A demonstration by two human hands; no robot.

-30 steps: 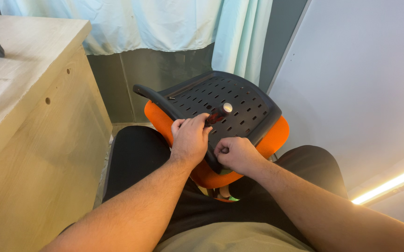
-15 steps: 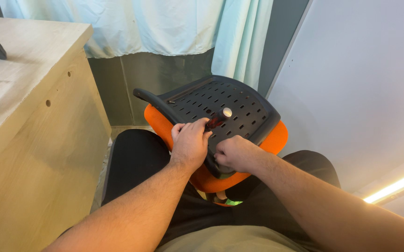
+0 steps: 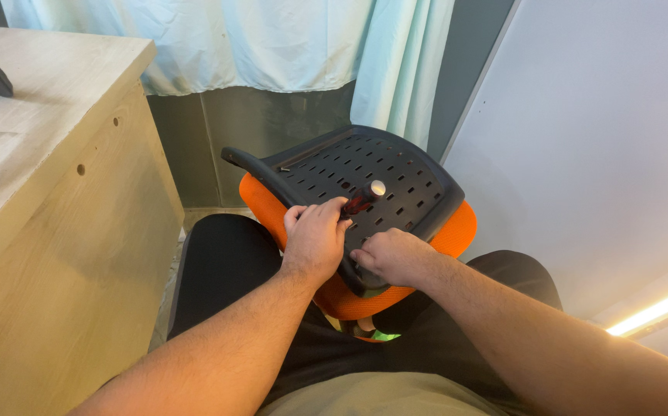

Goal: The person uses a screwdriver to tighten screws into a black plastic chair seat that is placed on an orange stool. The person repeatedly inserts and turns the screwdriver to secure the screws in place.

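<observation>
Two hands work on an upturned chair seat [image 3: 380, 185] resting across the person's lap, its black perforated plastic underside facing up and its orange cushion [image 3: 457, 227] below. The left hand [image 3: 314, 239] is clamped around the dark red handle of a screwdriver [image 3: 358, 202] that stands against the plastic shell; the right hand [image 3: 392, 256] is closed on the seat's near edge, steadying it. The shell looks stiff and fairly light, but bulky and apt to rock on the knees, so the rim or the curved armrest bracket [image 3: 260, 171] seems the surest place to hold it. A wooden desk [image 3: 64, 200] stands to the left. Compared with a second ago, both hands sit almost where they were; the view has only shifted slightly.
</observation>
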